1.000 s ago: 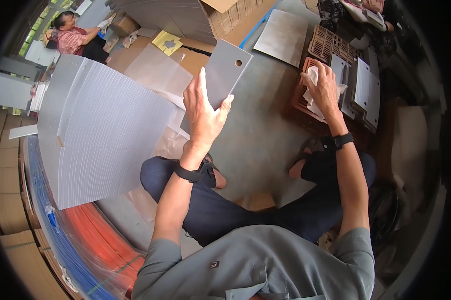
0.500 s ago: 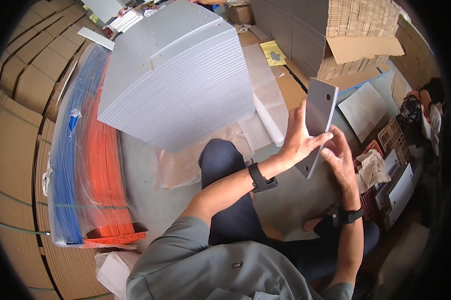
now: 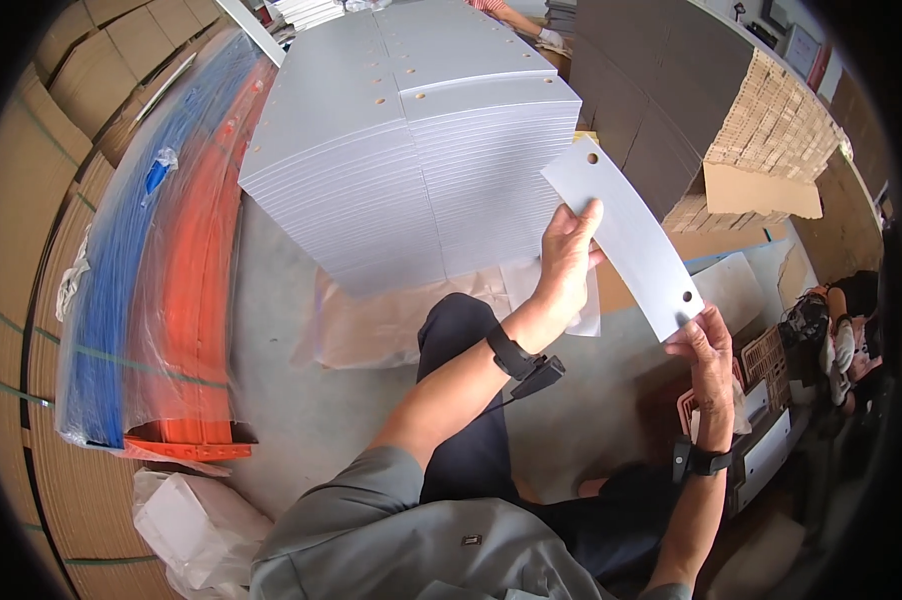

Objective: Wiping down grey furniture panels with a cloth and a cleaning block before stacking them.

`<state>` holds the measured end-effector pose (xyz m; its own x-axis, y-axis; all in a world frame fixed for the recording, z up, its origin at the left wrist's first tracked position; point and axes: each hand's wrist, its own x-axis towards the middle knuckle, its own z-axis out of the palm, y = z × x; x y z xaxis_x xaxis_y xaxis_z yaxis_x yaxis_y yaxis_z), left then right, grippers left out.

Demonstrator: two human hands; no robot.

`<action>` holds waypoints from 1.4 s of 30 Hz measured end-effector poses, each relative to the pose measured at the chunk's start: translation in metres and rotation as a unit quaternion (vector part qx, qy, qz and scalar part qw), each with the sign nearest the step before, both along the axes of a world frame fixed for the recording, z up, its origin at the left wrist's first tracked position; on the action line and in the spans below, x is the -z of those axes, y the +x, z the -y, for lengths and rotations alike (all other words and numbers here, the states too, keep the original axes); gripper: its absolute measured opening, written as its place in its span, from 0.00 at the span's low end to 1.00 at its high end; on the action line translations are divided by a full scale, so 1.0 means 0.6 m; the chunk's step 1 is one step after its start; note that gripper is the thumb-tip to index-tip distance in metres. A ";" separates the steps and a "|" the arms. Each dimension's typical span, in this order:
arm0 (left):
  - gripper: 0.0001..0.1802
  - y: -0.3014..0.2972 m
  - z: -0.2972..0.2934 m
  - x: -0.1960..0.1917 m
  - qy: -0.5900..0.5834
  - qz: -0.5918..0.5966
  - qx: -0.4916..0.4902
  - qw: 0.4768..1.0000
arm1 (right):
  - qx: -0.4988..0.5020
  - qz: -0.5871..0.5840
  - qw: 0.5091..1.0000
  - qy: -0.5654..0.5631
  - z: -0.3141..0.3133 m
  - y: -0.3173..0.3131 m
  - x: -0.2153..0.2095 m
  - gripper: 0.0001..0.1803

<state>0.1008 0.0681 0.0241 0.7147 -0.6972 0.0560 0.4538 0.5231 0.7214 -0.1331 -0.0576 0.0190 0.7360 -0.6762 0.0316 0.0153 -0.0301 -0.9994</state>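
I hold a long grey sheet [image 3: 626, 235] with a round hole near each end, slanting from upper left to lower right in front of me. My left hand [image 3: 568, 258] grips its upper left edge, fingers spread along it. My right hand [image 3: 706, 345] pinches its lower right corner. Both wrists wear black bands. Just behind the sheet stands a tall stack of the same grey sheets [image 3: 411, 130], also with holes along the top.
Orange [image 3: 196, 260] and blue [image 3: 111, 260] sheet piles wrapped in clear film lie at left, with cardboard [image 3: 21, 230] beyond. A brown cardboard stack [image 3: 701, 110] rises at the right. A white bag [image 3: 196, 530] lies near my left side. Another person's hand [image 3: 549, 36] works at the top.
My view swung toward the grey stack. The sheet has turned from upright to slanted, and my right hand now pinches its lower corner instead of hovering beside it.
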 end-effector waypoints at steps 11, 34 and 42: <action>0.19 0.137 -0.039 -0.075 -0.051 0.107 -0.076 0.990 | 0.029 0.097 0.994 -0.037 0.052 0.282 -0.092 0.27; 0.21 0.187 -0.113 -0.008 0.193 0.219 -0.146 0.945 | -0.034 0.034 0.969 -0.244 0.124 0.553 -0.087 0.39; 0.20 0.230 -0.321 -0.021 0.266 0.442 -0.594 0.617 | -0.041 0.032 0.979 -0.196 0.126 0.539 -0.087 0.39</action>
<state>0.2387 0.2606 0.0367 0.5937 0.2018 0.7790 -0.7156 -0.3104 0.6257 0.1902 -0.1331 0.0715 0.7752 -0.5421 0.3241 0.0951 -0.4072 -0.9084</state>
